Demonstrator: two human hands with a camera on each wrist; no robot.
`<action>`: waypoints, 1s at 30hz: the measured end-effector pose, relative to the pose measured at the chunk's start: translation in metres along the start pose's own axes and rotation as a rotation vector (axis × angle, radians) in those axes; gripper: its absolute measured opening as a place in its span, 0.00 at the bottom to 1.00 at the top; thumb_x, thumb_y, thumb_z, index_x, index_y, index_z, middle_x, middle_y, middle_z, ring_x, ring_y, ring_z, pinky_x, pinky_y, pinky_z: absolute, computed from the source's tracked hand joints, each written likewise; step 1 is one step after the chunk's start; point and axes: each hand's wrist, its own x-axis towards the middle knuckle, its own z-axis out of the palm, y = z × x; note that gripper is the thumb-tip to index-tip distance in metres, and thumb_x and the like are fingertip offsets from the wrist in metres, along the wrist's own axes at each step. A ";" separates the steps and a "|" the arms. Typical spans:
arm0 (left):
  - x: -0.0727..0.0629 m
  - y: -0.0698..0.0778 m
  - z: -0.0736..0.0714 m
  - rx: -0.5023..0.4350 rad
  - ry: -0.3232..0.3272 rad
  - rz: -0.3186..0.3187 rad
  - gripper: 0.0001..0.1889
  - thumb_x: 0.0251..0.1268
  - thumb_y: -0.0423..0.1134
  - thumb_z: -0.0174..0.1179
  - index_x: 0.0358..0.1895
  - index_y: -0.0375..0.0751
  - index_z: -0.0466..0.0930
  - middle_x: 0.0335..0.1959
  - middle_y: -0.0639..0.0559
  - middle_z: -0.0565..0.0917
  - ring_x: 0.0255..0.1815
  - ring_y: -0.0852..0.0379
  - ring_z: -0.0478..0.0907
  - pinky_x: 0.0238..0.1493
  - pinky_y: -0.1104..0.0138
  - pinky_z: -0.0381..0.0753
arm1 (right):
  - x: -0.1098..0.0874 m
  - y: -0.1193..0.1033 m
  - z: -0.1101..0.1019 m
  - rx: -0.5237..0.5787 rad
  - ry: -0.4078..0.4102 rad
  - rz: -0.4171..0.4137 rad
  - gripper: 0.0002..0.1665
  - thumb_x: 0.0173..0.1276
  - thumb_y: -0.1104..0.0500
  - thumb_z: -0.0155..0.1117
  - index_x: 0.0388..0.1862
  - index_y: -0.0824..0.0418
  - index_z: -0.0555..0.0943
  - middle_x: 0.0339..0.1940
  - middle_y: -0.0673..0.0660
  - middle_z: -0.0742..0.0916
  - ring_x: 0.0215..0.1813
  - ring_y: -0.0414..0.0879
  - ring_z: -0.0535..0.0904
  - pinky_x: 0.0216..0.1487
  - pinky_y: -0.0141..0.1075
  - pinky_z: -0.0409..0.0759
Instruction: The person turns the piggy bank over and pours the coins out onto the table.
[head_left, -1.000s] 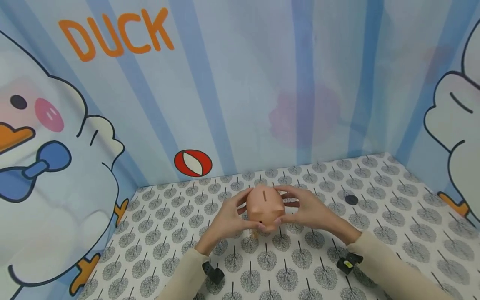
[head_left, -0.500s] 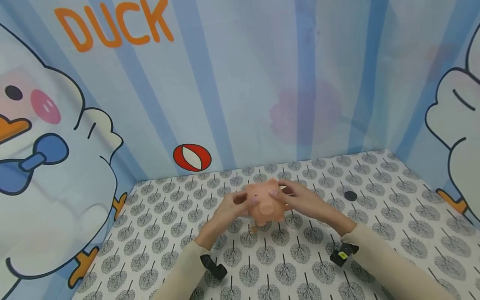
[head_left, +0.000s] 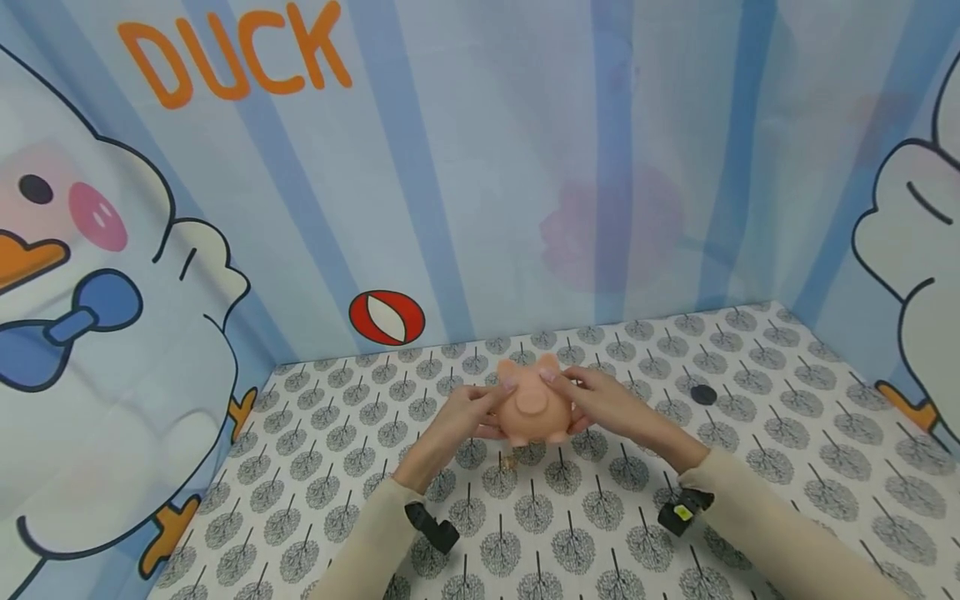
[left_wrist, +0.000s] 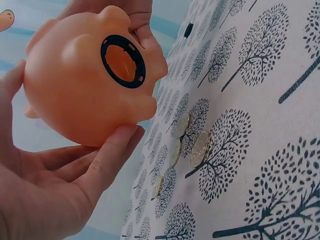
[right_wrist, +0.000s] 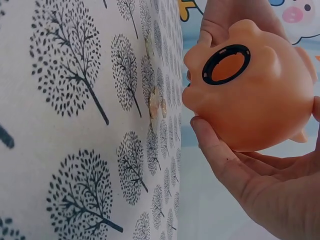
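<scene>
In the head view a peach-coloured piggy bank [head_left: 534,415] is held above the patterned cloth, its snout facing me. My left hand [head_left: 459,415] grips one side and my right hand [head_left: 611,407] the other, thumbs near the face. Underneath, the belly has a round hole with a black rim [left_wrist: 124,61], uncovered and showing the orange inside. Several coins [left_wrist: 201,148] lie on the cloth below the bank in the left wrist view. A flat black disc [head_left: 703,395] lies on the cloth to the right; what it is cannot be told at this size.
White cloth with grey tree prints [head_left: 573,554] covers the table. Behind it stands a blue striped backdrop [head_left: 487,167] with printed ducks at both sides. Dark wrist cameras are strapped over both sleeves.
Both hands have tipped the piggy bank back: the coin slot faced me a second ago, and now the snout does. Half a second ago it leaned sideways; now it is level.
</scene>
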 end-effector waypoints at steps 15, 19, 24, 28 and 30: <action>-0.024 0.002 0.008 0.519 -0.029 0.408 0.59 0.46 0.43 0.86 0.83 0.54 0.59 0.79 0.51 0.66 0.80 0.48 0.69 0.80 0.56 0.75 | -0.014 0.019 -0.005 -0.181 -0.025 -0.469 0.66 0.47 0.58 0.90 0.83 0.59 0.63 0.80 0.62 0.71 0.77 0.63 0.74 0.73 0.45 0.83; -0.028 0.002 0.009 0.577 0.019 0.468 0.59 0.47 0.44 0.86 0.84 0.61 0.58 0.80 0.52 0.66 0.81 0.47 0.68 0.80 0.50 0.75 | -0.017 0.019 -0.002 -0.253 0.047 -0.543 0.66 0.45 0.61 0.91 0.82 0.60 0.65 0.78 0.61 0.72 0.76 0.61 0.74 0.71 0.41 0.84; -0.022 -0.002 0.006 0.509 -0.009 0.507 0.60 0.49 0.41 0.85 0.84 0.61 0.56 0.82 0.56 0.66 0.82 0.50 0.67 0.82 0.54 0.72 | -0.014 0.019 0.000 -0.266 0.091 -0.555 0.65 0.44 0.64 0.90 0.81 0.64 0.65 0.78 0.64 0.72 0.75 0.63 0.75 0.70 0.42 0.84; -0.014 -0.005 0.002 0.444 -0.052 0.461 0.60 0.48 0.39 0.85 0.84 0.58 0.57 0.82 0.60 0.67 0.82 0.54 0.67 0.83 0.60 0.71 | -0.010 0.020 0.001 -0.241 0.064 -0.495 0.63 0.46 0.65 0.89 0.81 0.62 0.66 0.76 0.61 0.74 0.74 0.60 0.77 0.70 0.41 0.85; -0.014 -0.005 0.001 0.436 -0.056 0.441 0.60 0.48 0.40 0.86 0.85 0.56 0.57 0.82 0.60 0.67 0.82 0.54 0.66 0.83 0.60 0.71 | -0.010 0.019 0.002 -0.229 0.057 -0.474 0.63 0.46 0.65 0.89 0.80 0.60 0.66 0.76 0.60 0.75 0.73 0.59 0.77 0.71 0.41 0.85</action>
